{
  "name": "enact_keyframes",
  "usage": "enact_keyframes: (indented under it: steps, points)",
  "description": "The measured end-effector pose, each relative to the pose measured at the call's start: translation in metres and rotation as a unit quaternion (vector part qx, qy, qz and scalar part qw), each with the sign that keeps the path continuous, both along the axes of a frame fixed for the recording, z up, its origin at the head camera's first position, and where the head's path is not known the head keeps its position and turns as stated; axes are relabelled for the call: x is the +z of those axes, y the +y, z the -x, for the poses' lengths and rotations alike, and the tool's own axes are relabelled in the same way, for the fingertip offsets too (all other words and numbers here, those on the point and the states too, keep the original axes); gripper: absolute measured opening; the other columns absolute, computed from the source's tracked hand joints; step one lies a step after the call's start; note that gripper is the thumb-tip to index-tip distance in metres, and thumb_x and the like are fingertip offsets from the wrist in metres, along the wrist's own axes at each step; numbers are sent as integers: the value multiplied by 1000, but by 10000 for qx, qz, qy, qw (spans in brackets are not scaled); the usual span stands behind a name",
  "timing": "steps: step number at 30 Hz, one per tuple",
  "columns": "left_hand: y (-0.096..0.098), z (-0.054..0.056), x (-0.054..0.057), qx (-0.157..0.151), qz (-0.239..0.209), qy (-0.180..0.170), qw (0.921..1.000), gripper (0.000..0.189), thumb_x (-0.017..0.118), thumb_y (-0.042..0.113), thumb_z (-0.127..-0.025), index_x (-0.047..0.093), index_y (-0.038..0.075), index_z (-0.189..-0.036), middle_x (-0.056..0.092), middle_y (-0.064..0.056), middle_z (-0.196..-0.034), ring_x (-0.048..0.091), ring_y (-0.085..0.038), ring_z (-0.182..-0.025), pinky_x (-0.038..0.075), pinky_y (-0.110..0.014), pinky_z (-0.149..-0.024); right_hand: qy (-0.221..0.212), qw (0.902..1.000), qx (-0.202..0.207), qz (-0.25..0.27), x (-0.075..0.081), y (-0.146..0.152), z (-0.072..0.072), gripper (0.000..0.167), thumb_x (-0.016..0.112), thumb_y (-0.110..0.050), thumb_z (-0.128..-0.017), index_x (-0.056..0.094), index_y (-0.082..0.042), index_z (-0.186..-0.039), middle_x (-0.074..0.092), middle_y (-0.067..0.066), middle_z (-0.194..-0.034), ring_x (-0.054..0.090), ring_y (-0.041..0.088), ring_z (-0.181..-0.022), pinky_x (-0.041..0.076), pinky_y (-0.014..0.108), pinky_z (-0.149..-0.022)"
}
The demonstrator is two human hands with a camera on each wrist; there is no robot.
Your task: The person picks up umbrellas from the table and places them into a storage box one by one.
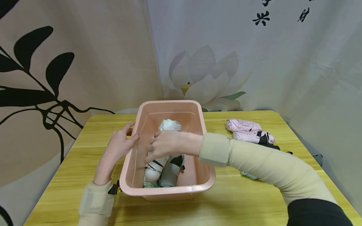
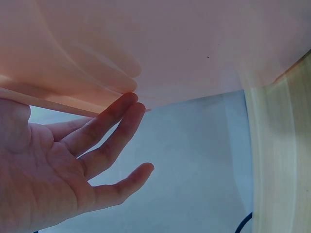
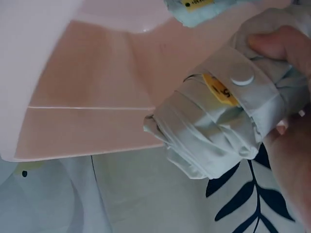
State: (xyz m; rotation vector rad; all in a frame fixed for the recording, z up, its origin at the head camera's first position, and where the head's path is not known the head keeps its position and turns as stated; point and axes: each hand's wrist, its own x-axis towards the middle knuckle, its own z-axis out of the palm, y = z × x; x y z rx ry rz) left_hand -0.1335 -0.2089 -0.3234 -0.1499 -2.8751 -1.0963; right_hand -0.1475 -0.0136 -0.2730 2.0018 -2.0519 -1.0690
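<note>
Right grip [image 1: 168, 142] is wrapped round pale folded umbrella [image 3: 209, 128] | umbrella is held within pink bin [image 1: 169, 190], steadied at the rim by pinching left grip [image 1: 120, 142] | light, soft, slippery cloth over stiff core is expected | best held mid-body, across buttoned strap [image 3: 255, 92]

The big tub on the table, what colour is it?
The tub is pale pink; it shows best in the head view.

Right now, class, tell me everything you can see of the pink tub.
The pink tub looks like smooth, glossy plastic: rectangular, open-topped, with rounded corners, deep walls and a thick rim. It stands upright on the wood-patterned table. Folded umbrellas lie inside. The left hand grips its left rim; the right hand is over its opening, holding a pale umbrella.
</note>
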Motion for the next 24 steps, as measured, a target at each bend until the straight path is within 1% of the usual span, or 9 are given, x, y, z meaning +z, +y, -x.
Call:
enact_keyframes:
  steps: [2,5,8,12,18,24]
  points:
    - [0,0,0,-4,19,26,10000,56,50,20,-95,34,-2,-145,61,-32,-116,69,-39,-90,60,-38,-66,10,9998,-32,-219,-4,-4,0,67,68,-20,-86,34,-42,-139,51,-11,-136,52,13,-123,42,33,-107]
    - [0,0,0,-1,58,43,10000,57,50,20,-95,34,-3,-144,61,-32,-116,68,-39,-91,60,-40,-68,-52,9992,-40,-390,-10,-8,-1,63,66,-19,-87,35,-42,-137,50,-12,-136,52,12,-122,43,32,-105]
    - [0,0,0,-3,94,43,9999,56,50,20,-95,35,-3,-144,62,-31,-116,68,-39,-92,59,-41,-70,-186,9987,-16,-483,-16,-10,-3,58,63,-17,-89,39,-42,-135,50,-13,-138,52,11,-122,44,32,-104]
    - [0,0,0,-9,159,86,9998,57,50,20,-95,35,-3,-144,63,-31,-115,68,-38,-91,59,-41,-70,-335,9974,29,-631,-24,-11,-7,50,60,-19,-92,43,-44,-132,53,-15,-135,53,9,-119,45,30,-102]
    - [1,0,0,5,144,79,9999,57,49,22,-95,35,-3,-144,63,-30,-115,69,-36,-90,59,-39,-69,-360,9963,140,-765,-31,-14,-11,40,51,-21,-96,47,-46,-127,56,-17,-131,56,7,-115,45,30,-102]
    - [1,0,2,59,202,58,9998,57,49,23,-95,35,-2,-144,64,-29,-115,69,-33,-89,58,-38,-70,-369,9954,40,-885,-37,-20,-13,36,50,-21,-95,49,-46,-122,56,-19,-130,55,4,-114,45,27,-101]
